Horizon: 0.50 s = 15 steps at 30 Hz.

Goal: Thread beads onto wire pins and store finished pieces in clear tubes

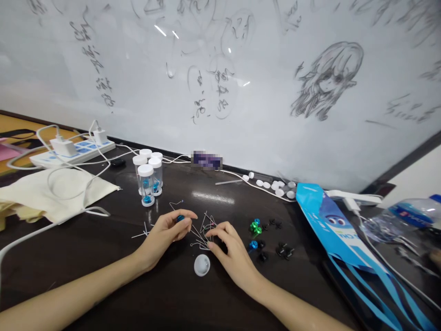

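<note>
Left hand [168, 233] pinches blue piece [179, 218]; right hand [229, 243] at bent wires [198, 242], grip unclear. White cup [201, 265] just below. Apparently finished: capped tubes [146, 187], front one containing blue parts. Outstanding: wires, loose green pieces [255, 226], black pieces [283, 251], white caps [279, 193].

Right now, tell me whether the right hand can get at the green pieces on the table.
Probably yes: the green pieces lie close to the right hand, on its outer side, with nothing visible between. It is at the thin wires, so would likely have to leave them first.
</note>
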Each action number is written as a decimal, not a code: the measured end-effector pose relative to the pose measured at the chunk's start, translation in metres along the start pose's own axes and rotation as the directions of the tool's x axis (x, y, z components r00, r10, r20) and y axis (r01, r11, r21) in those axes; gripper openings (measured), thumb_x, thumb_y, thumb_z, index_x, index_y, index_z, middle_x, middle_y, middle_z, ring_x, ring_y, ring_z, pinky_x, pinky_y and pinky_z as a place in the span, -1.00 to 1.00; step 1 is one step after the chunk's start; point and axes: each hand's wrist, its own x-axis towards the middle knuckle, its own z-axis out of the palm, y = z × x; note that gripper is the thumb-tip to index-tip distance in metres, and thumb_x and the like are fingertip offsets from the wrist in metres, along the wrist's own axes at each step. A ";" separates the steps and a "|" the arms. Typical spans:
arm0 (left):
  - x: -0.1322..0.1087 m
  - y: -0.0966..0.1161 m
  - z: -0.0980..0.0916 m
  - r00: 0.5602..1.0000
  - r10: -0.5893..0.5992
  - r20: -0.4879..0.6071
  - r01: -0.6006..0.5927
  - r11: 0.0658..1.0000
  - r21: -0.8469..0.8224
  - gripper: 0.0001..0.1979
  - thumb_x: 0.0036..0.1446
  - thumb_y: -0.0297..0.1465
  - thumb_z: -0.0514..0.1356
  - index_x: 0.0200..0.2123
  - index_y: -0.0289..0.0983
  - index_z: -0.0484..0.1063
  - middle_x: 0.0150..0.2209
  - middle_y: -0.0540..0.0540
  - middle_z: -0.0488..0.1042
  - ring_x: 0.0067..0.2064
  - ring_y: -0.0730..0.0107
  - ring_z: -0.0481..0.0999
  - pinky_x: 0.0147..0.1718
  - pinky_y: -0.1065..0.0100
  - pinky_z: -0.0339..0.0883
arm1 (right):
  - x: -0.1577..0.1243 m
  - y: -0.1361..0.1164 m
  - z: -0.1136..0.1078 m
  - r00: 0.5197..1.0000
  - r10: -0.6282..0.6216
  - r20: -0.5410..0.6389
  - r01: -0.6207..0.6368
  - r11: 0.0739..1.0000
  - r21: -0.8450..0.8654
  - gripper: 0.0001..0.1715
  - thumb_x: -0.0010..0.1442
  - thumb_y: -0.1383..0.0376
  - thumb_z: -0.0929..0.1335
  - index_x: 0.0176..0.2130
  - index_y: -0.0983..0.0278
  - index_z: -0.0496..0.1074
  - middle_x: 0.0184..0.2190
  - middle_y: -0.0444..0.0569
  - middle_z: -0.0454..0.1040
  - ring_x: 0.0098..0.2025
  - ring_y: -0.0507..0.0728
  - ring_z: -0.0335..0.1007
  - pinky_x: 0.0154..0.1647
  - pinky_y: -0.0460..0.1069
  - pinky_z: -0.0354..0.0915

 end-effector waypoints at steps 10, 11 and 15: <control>-0.002 -0.002 -0.003 0.995 0.061 -0.076 -0.058 0.997 0.050 -0.76 0.20 -0.19 0.21 -0.22 -0.25 0.45 -0.55 0.10 0.11 -0.53 0.49 0.05 -0.56 0.44 -0.09 | -0.001 0.001 0.003 0.999 -0.033 0.038 0.037 0.993 -0.109 -0.87 0.23 0.43 0.36 -0.27 0.19 0.39 -0.29 -0.10 0.35 -0.18 0.15 0.32 -0.13 0.03 0.28; -0.002 -0.002 -0.003 0.991 0.073 -0.109 -0.066 0.996 0.067 -0.74 0.22 -0.18 0.18 -0.20 -0.25 0.46 -0.55 0.10 0.10 -0.52 0.48 0.07 -0.54 0.43 -0.06 | -0.001 0.001 0.003 0.999 -0.033 0.037 0.037 0.992 -0.122 -0.88 0.24 0.43 0.36 -0.29 0.20 0.37 -0.31 -0.11 0.35 -0.20 0.14 0.32 -0.16 0.02 0.28; -0.003 -0.001 -0.005 0.967 0.126 -0.220 -0.106 0.989 0.100 -0.70 0.26 -0.17 0.12 -0.13 -0.25 0.49 -0.53 0.06 0.15 -0.47 0.42 0.15 -0.47 0.41 0.05 | -0.001 0.002 0.004 0.999 -0.033 0.019 0.035 0.989 -0.147 -0.85 0.24 0.45 0.34 -0.32 0.21 0.32 -0.34 -0.13 0.34 -0.24 0.12 0.32 -0.20 0.00 0.26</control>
